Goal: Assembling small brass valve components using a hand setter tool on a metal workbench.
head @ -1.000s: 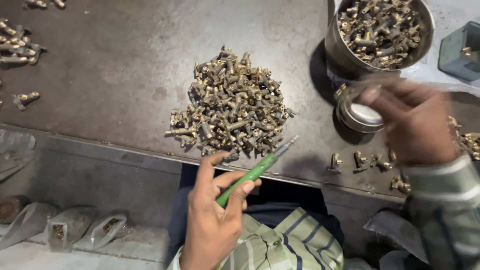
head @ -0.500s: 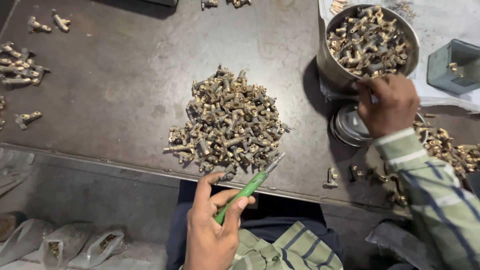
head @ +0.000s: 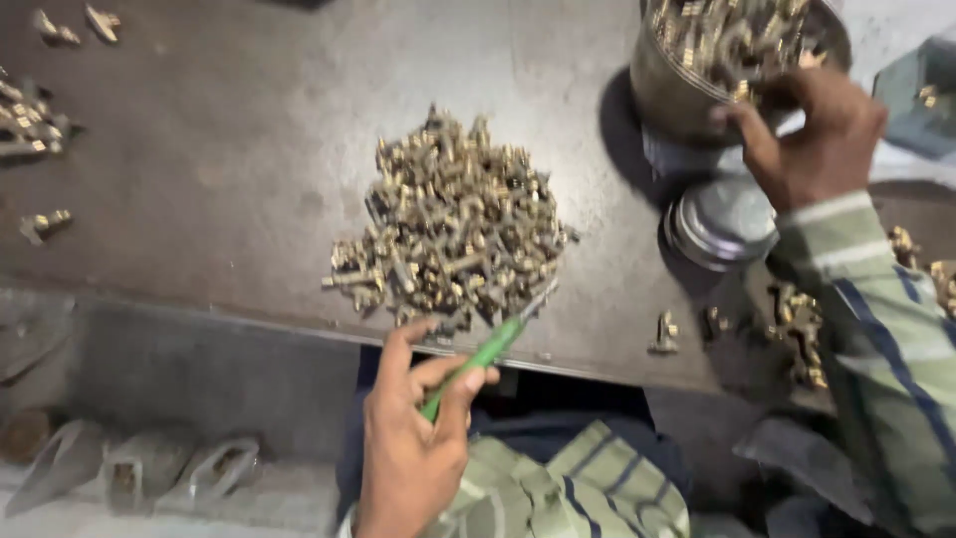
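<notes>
My left hand holds a green-handled screwdriver just off the table's near edge, its tip pointing up toward a heap of small brass fittings in the middle of the dark metal table. My right hand, in a striped sleeve, reaches to the rim of a round metal container full of brass fittings at the top right. Its fingers curl over the rim; whether they hold a piece is hidden. A flat round metal lid lies just below that hand.
Loose brass fittings lie at the table's left edge and at the right near my sleeve. A grey box sits at the far right. Small plastic bags rest on the floor below the table at the left.
My right hand has risen from the round lid to the rim of the metal container. The left hand with the screwdriver has stayed near the table's edge. The camera has come closer.
</notes>
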